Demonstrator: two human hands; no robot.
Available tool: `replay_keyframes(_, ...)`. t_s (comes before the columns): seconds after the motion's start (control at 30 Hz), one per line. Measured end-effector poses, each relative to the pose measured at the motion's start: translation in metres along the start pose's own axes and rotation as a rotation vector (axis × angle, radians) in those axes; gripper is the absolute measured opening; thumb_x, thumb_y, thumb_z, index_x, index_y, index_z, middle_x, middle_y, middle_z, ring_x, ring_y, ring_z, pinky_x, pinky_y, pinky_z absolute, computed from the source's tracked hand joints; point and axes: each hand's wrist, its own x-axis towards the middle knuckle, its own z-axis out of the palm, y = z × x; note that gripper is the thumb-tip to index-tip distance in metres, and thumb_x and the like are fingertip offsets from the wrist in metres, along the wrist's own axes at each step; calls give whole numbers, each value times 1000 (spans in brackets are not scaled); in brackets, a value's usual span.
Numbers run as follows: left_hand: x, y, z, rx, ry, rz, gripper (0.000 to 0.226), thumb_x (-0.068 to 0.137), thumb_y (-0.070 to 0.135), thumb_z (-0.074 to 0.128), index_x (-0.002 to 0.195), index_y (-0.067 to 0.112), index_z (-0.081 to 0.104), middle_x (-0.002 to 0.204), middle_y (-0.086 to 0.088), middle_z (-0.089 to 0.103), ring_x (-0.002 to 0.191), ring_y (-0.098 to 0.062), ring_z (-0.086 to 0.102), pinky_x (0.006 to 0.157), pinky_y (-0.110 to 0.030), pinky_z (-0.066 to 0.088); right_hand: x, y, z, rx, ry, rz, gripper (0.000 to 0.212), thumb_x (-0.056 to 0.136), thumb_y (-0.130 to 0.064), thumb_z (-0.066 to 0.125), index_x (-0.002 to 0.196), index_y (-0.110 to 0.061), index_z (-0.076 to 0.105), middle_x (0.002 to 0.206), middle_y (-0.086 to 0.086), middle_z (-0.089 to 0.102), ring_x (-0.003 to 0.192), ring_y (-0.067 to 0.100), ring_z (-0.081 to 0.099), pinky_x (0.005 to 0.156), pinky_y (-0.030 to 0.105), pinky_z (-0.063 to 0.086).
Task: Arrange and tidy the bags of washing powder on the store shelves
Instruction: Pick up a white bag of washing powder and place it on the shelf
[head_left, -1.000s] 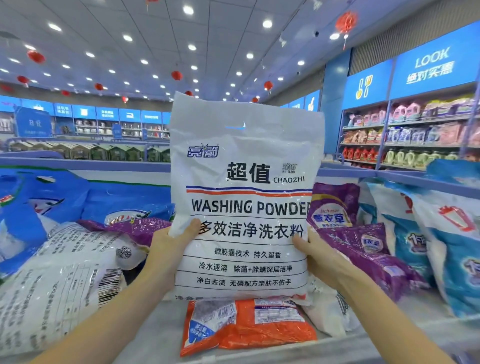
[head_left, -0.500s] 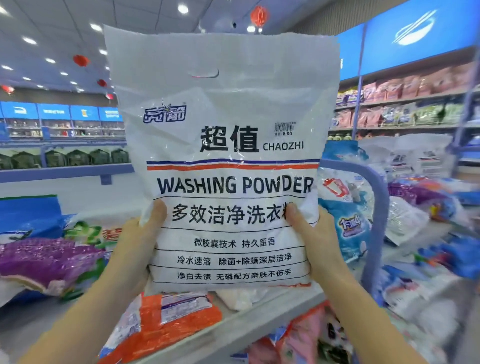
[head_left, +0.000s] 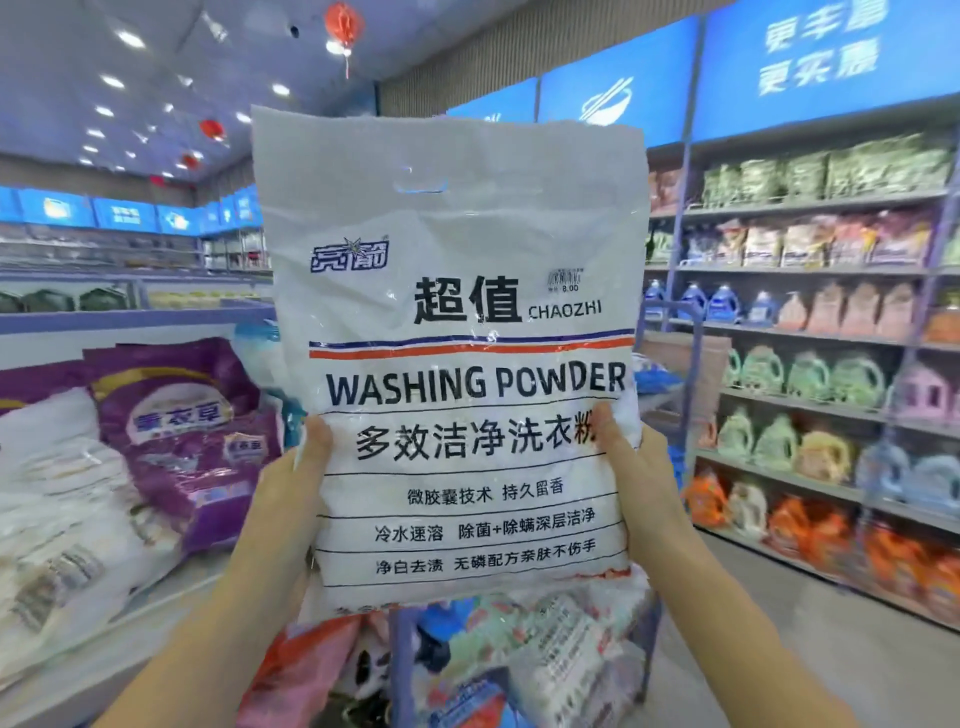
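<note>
Head view
Washing powder bag (head_left: 467, 364): a white bag printed "WASHING POWDER" and "CHAOZHI" is held upright in the air at the centre of the view, with its front turned to the camera and a handle slot cut near its top.
Left hand (head_left: 291, 483): it is closed on the bag's lower edge at 8 o'clock; the thumb is laid on the front and the fingers are hidden behind.
Right hand (head_left: 644, 467): it is closed on the opposite lower edge at 4 o'clock, thumb on the front, fingers hidden behind.
Purple bag (head_left: 192, 441): it is stood leaning at 9 o'clock from the held bag, on the low shelf (head_left: 104, 649).
White bags (head_left: 67, 493): they are piled at 8 o'clock, just beside the purple bag and partly in front of it.
Mixed bags (head_left: 545, 639): red, white and blue bags are heaped at 6 o'clock, below the held bag; their labels are too blurred to be read.
Wall shelving (head_left: 810, 338): at 3 o'clock, rows of bottles and pouches are ranged on several levels.
Blue signs (head_left: 821, 57): they are mounted at 1 o'clock, above the shelving.
Red lantern (head_left: 343, 23): it is hung from the ceiling at 11 o'clock.
</note>
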Motion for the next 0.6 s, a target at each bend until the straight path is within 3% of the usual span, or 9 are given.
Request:
replay_keyframes(0.03,3,-10,18,-58,-31,-16,104,20,88,69,99,20,71,101,-9,73,92,-30,69,80,-51,55,7,2,-21,-7,15,24,65,69,-65,66,115,-19,64,105,-1,72,97,18,68,86,45,54)
replay_keyframes(0.07,6,-18,36,-119,-60,-23,107,15,83,73,100,19,70,96,-7,74,85,-25,71,70,-42,59,14,3,-41,5,20,37,59,73,-61,65,114,-19,64,102,-1,72,94,18,69,81,40,57)
replay_keyframes(0.17,9,-37,91,-178,-187,43,93,16,76,80,93,25,75,87,0,75,76,-13,72,57,-25,57,32,11,-97,40,36,67,15,87,-39,54,87,-28,65,74,-11,74,66,5,70,53,20,54)
replay_keyframes(0.2,11,-44,108,-140,-223,58,88,18,76,80,91,27,76,90,0,75,80,-13,72,62,-26,57,36,12,-114,32,40,68,14,85,-39,53,84,-29,64,76,-11,74,66,5,70,52,19,53)
replay_keyframes(0.33,31,-82,160,-3,-204,2,108,20,85,71,111,27,61,105,2,72,101,-21,65,93,-49,48,60,28,-168,18,107,80,14,84,-36,54,82,-26,62,72,-10,73,60,2,68,51,17,53)
replay_keyframes(0.43,51,-111,198,65,-200,-36,108,38,84,69,125,23,54,120,0,65,108,-18,63,93,-40,50,81,54,-202,19,125,105,46,76,-51,58,105,-16,66,94,2,75,80,15,72,72,33,58)
replay_keyframes(0.5,65,-127,222,80,-208,-37,70,59,67,70,112,22,60,111,-1,69,93,-7,68,74,-21,55,98,71,-222,15,162,136,63,69,-61,62,110,-14,66,99,6,74,88,22,71,81,44,57)
replay_keyframes(0.53,73,-136,235,70,-230,-54,62,58,64,69,103,22,63,101,0,73,84,-7,70,63,-17,54,109,81,-234,9,172,142,63,68,-61,62,110,-14,66,98,5,74,89,23,71,83,47,55)
replay_keyframes(0.6,92,-158,259,69,-271,-93,74,45,73,69,98,21,65,91,2,75,82,-13,72,57,-18,53,135,100,-255,6,192,179,69,62,-65,66,111,-16,64,98,4,74,89,23,71,84,47,54)
